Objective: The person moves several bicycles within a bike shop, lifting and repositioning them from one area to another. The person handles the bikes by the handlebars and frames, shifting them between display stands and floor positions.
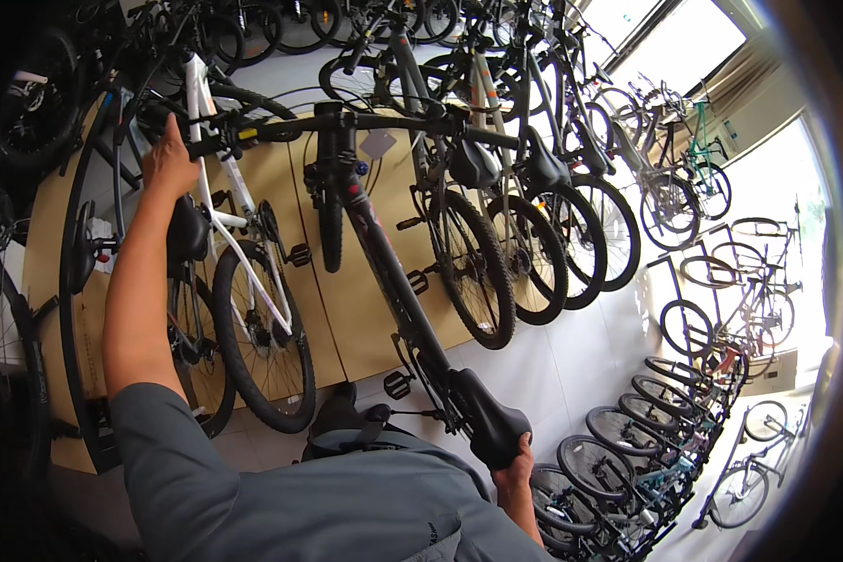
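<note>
Steadying the bike (381, 248) seemed to need even support, right hand (514, 466) clasping the saddle (482, 417), left hand (170, 167), finger outstretched, at the handlebar (384, 122), its hold unclear.

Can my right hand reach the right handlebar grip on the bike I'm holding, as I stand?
Probably not: your right hand is on the black saddle, with the bike's frame stretching between it and the right handlebar grip; it would have to let go first.
</note>
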Tool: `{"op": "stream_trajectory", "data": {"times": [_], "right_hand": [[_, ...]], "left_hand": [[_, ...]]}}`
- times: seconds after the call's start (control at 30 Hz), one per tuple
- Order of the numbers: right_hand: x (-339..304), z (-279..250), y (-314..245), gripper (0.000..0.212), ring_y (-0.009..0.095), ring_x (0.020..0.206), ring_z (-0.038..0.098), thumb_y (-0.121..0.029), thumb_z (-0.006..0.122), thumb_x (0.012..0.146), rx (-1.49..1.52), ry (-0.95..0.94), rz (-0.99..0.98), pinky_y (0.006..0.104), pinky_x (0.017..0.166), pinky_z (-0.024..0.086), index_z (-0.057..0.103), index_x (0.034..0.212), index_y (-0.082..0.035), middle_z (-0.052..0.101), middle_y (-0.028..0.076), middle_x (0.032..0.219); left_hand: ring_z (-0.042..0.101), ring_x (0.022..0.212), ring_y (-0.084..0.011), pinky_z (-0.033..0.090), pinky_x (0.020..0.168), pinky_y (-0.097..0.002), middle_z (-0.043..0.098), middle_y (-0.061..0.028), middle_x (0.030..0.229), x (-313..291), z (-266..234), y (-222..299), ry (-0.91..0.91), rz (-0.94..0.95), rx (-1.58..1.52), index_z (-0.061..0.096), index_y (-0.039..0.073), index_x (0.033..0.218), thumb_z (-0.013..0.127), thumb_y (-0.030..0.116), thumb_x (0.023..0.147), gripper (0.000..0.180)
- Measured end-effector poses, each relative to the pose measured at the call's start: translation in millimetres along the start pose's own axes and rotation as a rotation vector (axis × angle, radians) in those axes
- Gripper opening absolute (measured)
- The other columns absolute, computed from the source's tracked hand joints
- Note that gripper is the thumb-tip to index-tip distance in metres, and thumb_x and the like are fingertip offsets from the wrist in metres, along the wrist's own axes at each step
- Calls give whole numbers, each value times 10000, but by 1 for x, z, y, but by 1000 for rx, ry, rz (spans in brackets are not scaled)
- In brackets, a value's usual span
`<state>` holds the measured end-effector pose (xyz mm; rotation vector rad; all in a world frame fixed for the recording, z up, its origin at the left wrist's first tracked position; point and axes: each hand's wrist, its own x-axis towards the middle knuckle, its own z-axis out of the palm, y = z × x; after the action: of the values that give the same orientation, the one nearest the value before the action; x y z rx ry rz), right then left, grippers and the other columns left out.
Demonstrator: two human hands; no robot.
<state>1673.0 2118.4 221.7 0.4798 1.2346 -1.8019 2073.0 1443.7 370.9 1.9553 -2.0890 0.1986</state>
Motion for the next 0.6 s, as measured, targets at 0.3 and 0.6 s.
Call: {"op": "stream_trajectory", "data": {"times": [0.3,0.6], "right_hand": [[31,-8,-7,601,385,1284,529,-465,431,1039,21,-197,67,561,1088,426,411,1446,-24,493,185,1446],[15,39,-9,634,398,1320,489,-494,418,1032,-44,4,123,563,1120,380,404,1458,-25,474,183,1467]], "left_hand": [[517,1304,-307,500,996,-447,362,-17,1544,-11,-12,31,-110,-13,57,409,196,1446,709,79,786,734],[637,1041,-382,541,820,-493,620,-91,1192,45,20,25,119,124,11,549,142,1203,580,34,819,400]]}}
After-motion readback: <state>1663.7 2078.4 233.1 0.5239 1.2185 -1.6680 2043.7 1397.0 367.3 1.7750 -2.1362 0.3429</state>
